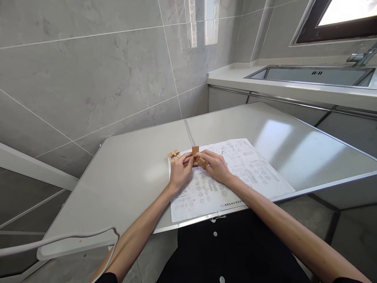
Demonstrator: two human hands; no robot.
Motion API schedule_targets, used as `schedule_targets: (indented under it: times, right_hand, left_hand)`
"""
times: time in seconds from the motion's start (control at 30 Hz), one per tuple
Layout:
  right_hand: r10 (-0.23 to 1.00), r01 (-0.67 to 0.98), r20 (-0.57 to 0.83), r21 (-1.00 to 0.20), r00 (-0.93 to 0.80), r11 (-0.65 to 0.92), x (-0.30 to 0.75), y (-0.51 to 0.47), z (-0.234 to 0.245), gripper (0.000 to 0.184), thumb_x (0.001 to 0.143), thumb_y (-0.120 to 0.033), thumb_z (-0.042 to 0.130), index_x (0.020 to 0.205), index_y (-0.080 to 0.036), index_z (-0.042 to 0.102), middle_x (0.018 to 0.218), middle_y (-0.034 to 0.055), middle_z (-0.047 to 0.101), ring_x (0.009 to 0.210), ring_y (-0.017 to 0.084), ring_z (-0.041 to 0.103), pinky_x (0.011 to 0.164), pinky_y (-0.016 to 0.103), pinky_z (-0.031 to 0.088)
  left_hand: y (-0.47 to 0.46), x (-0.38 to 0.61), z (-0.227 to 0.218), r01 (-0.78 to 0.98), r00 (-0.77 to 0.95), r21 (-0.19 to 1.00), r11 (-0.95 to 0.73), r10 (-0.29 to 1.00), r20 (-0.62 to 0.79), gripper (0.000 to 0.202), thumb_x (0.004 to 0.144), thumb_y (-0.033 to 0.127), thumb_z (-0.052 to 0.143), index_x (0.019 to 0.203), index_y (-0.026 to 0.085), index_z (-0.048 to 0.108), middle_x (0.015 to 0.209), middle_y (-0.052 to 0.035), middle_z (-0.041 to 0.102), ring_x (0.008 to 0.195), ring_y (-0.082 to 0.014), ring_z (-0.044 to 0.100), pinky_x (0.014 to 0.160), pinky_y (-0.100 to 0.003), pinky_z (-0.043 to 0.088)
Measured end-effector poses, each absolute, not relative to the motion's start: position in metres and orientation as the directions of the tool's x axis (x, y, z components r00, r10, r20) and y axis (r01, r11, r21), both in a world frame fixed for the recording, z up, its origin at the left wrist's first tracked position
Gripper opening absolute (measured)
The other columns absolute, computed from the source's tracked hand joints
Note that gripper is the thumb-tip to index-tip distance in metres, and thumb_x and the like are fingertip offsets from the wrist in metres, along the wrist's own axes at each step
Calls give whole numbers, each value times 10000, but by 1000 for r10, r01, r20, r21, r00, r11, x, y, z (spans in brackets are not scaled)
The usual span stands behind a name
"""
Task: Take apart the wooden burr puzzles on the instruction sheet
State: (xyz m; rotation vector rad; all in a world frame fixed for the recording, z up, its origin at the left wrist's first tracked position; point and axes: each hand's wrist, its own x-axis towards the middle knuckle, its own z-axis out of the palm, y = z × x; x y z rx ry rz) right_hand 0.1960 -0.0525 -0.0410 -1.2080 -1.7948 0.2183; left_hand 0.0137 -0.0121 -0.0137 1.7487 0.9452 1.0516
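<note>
Above a printed paper sheet (235, 188), my two hands meet around light-brown wooden puzzle pieces. My left hand (181, 173) has its thumb and fingers closed on one side of them. From the other side, my right hand (216, 167) grips the same cluster. One flat wooden piece (195, 150) stands upright between the fingertips, and a notched wooden piece (202, 162) sticks out under my right fingers. How the pieces join is partly hidden by my fingers. Just beyond my left hand lies a wooden block puzzle (174, 155) with darker squares on top, at the sheet's far left corner.
The folding table (138, 165) has a seam (190, 131) across its middle and a metal front edge. A grey tiled wall (118, 78) rises behind it. At the right are a counter with a sink (312, 74) and faucet (362, 57). A white cable (73, 236) crosses the lower left.
</note>
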Motion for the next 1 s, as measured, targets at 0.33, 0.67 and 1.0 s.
schedule_targets:
  times: [0.33, 0.67, 1.0]
  right_hand:
    - [808, 613, 572, -691, 142, 382, 193, -51, -31, 262, 1036, -489, 580, 933, -255, 637, 1117, 70, 681, 759, 181, 648, 633, 310, 486]
    - [872, 626, 397, -767, 285, 144, 205, -34, -49, 332, 1096, -411, 368, 944, -242, 611, 950, 66, 713, 831, 241, 656, 720, 355, 472]
    - [909, 742, 330, -670, 256, 34, 204, -35, -53, 216, 1075, -362, 480, 1048, -238, 655, 1020, 74, 754, 887, 244, 677, 660, 321, 406]
  left_hand:
    - [-4, 10, -15, 202, 243, 939, -277, 944, 226, 382, 887, 483, 757, 1147, 203, 752, 999, -100, 812, 943, -292, 782, 870, -440, 616]
    - [-12, 10, -12, 522, 330, 717, -463, 884, 330, 312, 955, 484, 627, 1161, 251, 649, 654, 34, 686, 583, -192, 607, 703, -340, 465]
    - [-14, 9, -12, 673, 351, 581, -457, 889, 293, 164, 988, 312, 496, 1056, 278, 642, 580, 50, 613, 559, -200, 585, 587, -311, 350]
